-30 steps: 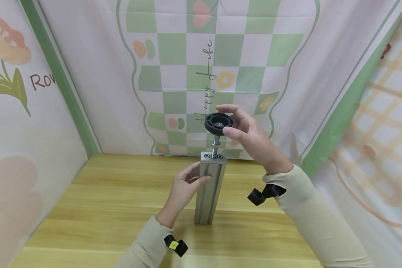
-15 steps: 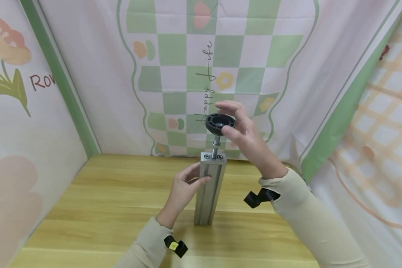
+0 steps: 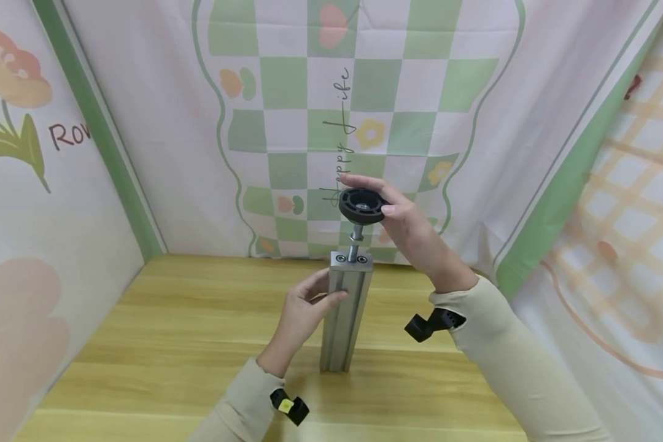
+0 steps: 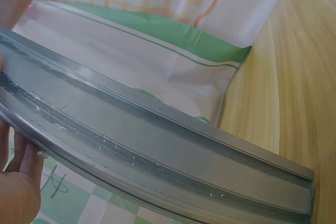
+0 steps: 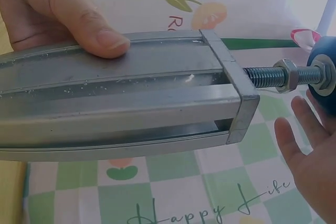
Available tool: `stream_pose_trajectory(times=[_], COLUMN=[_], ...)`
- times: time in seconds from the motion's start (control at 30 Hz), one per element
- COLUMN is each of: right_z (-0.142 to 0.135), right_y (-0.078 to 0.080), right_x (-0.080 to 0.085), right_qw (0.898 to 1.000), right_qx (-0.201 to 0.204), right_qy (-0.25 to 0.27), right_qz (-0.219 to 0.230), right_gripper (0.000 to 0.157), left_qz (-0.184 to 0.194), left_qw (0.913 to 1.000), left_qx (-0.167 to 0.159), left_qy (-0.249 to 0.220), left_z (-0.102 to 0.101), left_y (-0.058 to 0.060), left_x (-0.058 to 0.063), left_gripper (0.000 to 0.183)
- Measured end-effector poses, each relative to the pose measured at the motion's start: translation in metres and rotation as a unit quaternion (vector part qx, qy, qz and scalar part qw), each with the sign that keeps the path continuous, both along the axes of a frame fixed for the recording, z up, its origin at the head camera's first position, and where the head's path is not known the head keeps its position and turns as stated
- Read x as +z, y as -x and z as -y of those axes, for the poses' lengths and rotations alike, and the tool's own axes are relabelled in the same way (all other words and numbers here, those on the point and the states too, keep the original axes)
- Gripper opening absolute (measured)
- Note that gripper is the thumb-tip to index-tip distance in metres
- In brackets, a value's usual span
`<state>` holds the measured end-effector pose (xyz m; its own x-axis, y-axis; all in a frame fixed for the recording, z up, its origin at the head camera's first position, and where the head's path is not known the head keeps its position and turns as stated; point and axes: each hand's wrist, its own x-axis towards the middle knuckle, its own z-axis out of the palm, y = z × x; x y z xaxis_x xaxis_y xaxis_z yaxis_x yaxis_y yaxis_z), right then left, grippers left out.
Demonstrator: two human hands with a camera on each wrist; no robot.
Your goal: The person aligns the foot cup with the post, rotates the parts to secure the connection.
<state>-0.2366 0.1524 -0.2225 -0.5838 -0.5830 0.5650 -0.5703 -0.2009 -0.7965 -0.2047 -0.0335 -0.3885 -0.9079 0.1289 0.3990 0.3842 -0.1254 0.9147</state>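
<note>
A grey slotted aluminium profile (image 3: 344,319) stands upright on the table, a metal end plate with two screws on its top. From the plate rises a threaded stud with a nut (image 5: 286,76), topped by a round black levelling foot (image 3: 361,206). My left hand (image 3: 308,310) grips the profile near its upper end, thumb on the front face. At the foot, my right hand (image 3: 414,230) has its thumb at the right of the rim and its index finger reaching along the far side. Other fingers (image 5: 289,142) spread loosely below the foot in the right wrist view.
The wooden table (image 3: 199,319) runs back to a wall cloth (image 3: 287,83) with green and white checks. Printed cloth panels also stand at the left and right. Each sleeve carries a black wrist mount (image 3: 433,324).
My right hand loosened from the foot half a second ago, then came back against its rim, thumb shifting right and fingers left. The left hand and profile stay put.
</note>
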Motion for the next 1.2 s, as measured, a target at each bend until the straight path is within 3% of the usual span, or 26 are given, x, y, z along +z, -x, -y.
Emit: stream_pose_trajectory(times=[0.53, 0.77, 0.93, 1.2], right_z=[-0.0026, -0.0053, -0.0044, 0.001], right_y=[-0.0003, -0.0035, -0.0057, -0.0027], right_x=[0.0, -0.0002, 0.0011, 0.0002], right_qw=[0.999, 0.994, 0.993, 0.985], right_qx=[-0.032, -0.099, -0.113, -0.152], right_qy=[-0.012, -0.041, -0.034, -0.051], right_qz=[0.002, 0.009, 0.023, -0.066], right_gripper=[0.049, 0.047, 0.052, 0.065], left_qz=[0.002, 0.003, -0.002, -0.002], left_qw=[1.0, 1.0, 1.0, 1.0], left_qx=[-0.001, -0.001, -0.001, -0.002], left_qy=[0.002, 0.003, 0.005, 0.007], left_z=[0.0002, 0.0002, 0.0004, 0.0005], left_y=[-0.0002, 0.0002, 0.0003, 0.0001], left_x=[-0.0003, 0.0001, 0.0001, 0.0005], left_gripper=[0.043, 0.043, 0.043, 0.043])
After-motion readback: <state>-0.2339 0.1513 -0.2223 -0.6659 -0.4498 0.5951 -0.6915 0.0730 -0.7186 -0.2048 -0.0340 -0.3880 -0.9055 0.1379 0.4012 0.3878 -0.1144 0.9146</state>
